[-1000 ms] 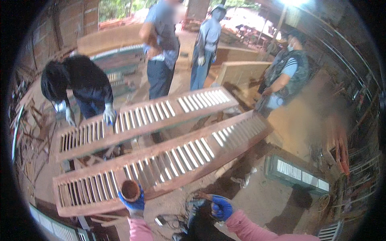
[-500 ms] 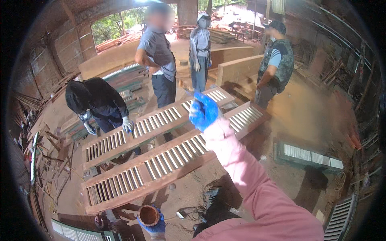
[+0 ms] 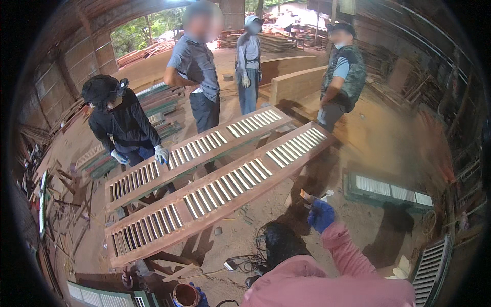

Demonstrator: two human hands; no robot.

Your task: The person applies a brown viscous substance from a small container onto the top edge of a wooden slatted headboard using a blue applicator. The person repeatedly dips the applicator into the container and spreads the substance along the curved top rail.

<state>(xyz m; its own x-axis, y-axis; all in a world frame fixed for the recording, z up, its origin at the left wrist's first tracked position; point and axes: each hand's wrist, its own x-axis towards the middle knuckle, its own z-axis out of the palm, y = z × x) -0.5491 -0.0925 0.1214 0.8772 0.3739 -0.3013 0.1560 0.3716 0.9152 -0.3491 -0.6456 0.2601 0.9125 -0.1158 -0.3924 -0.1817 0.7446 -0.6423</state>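
My right hand (image 3: pixel 321 215), in a blue glove at the end of a pink sleeve, is closed around a small paintbrush (image 3: pixel 306 196) whose orange-brown tip points up and left. It is in the air to the right of the nearer louvered shutter (image 3: pixel 225 197) and does not touch it. At the bottom edge my left hand (image 3: pixel 203 297), also blue-gloved and partly cut off, grips a round pot (image 3: pixel 185 295) with reddish-brown contents. A second louvered shutter (image 3: pixel 199 153) lies parallel behind the nearer one; both are reddish-brown with pale slats.
Across the farther shutter a person in black (image 3: pixel 125 128) leans with gloved hands on its edge. Several other people stand beyond. Green-framed shutters (image 3: pixel 391 192) lie on the floor at right. Cables (image 3: pixel 248 263) run near my feet; wood scraps (image 3: pixel 71 204) litter the left side.
My right hand has drawn back from over the shutters toward me and to the right. The pot in my left hand sits lower in view. The person in black has raised their head.
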